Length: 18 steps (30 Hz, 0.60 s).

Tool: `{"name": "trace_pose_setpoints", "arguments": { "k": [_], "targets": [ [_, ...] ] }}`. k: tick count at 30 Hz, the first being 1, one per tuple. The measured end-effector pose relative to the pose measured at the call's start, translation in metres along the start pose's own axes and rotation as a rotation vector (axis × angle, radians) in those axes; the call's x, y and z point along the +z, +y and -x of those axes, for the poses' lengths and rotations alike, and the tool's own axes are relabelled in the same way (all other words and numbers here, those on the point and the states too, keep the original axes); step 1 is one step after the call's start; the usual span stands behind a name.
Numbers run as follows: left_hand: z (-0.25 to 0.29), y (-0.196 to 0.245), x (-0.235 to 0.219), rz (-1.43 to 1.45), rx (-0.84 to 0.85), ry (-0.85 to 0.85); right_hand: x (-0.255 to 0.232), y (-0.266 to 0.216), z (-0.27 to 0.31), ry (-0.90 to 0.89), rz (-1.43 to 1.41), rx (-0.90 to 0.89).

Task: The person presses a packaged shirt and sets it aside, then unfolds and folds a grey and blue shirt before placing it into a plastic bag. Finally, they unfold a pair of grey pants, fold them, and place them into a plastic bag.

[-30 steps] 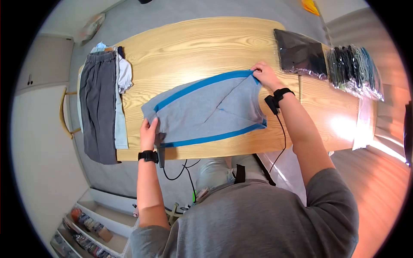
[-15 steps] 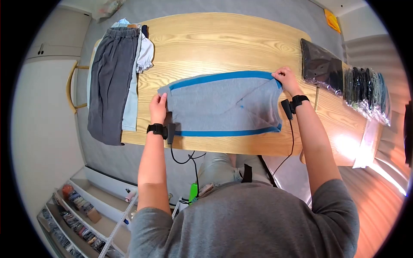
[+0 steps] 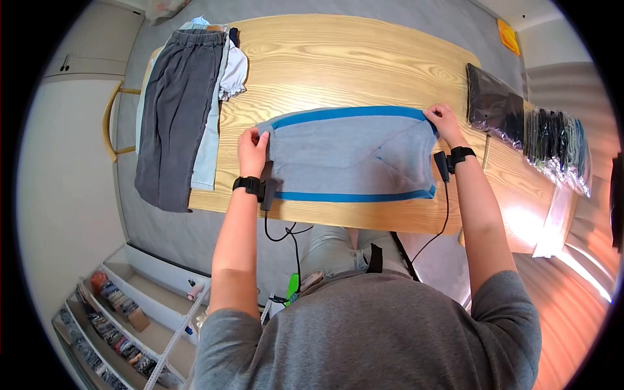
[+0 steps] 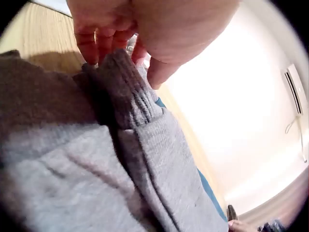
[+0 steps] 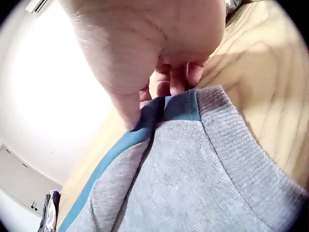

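A grey knit garment (image 3: 325, 156) with blue bands along its long edges lies flat near the table's front edge. At its far left corner my left hand (image 3: 251, 153) pinches the cloth; in the left wrist view the fingers and thumb of that hand (image 4: 145, 34) hold a ribbed grey edge (image 4: 128, 92). My right hand (image 3: 447, 125) pinches the far right corner. The right wrist view shows that hand (image 5: 149, 53) gripping the blue band (image 5: 140, 130) beside a ribbed edge (image 5: 251, 159).
Dark grey trousers (image 3: 179, 117) lie over light blue and white clothes (image 3: 235, 75) on the table's left. At the right are a dark bagged item (image 3: 491, 104) and a bag of several folded pieces (image 3: 556, 143). A cable (image 3: 434, 234) hangs from each wrist camera.
The garment's left end has been raised away from the body, so its far edge lies straighter and its surface looks flatter. Both hands keep their corners, and the head view has shifted.
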<state>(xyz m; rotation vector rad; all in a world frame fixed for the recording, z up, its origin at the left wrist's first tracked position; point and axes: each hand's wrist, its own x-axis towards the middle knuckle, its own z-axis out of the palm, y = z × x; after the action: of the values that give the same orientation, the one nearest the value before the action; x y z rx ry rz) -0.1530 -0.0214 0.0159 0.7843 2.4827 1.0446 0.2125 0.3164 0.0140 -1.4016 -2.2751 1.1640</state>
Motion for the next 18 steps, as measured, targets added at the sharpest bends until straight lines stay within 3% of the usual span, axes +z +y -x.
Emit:
{"name": "trace_pose_setpoints", "arguments": {
  "k": [7, 10, 12, 15, 17, 18],
  "targets": [
    [-0.011, -0.003, 0.002, 0.009, 0.038, 0.031, 0.001, 0.006, -0.001, 0.015, 0.076, -0.041],
    [-0.013, 0.008, -0.003, -0.104, -0.028, -0.093, 0.003, 0.005, -0.001, 0.006, 0.09, -0.012],
    [-0.005, 0.024, -0.005, -0.168, 0.332, 0.224, 0.003, 0.0, 0.002, -0.001, 0.111, -0.001],
    [0.01, 0.056, -0.024, -0.355, 0.606, -0.176, 0.016, -0.056, 0.026, 0.393, 0.578, -0.023],
    [0.021, 0.044, -0.015, -0.47, 0.617, -0.235, 0.048, -0.088, 0.047, 0.41, 0.512, -0.087],
    [0.024, 0.036, -0.01, -0.588, 0.632, -0.288, 0.071, -0.1, 0.06, 0.384, 0.595, -0.208]
  ]
}}
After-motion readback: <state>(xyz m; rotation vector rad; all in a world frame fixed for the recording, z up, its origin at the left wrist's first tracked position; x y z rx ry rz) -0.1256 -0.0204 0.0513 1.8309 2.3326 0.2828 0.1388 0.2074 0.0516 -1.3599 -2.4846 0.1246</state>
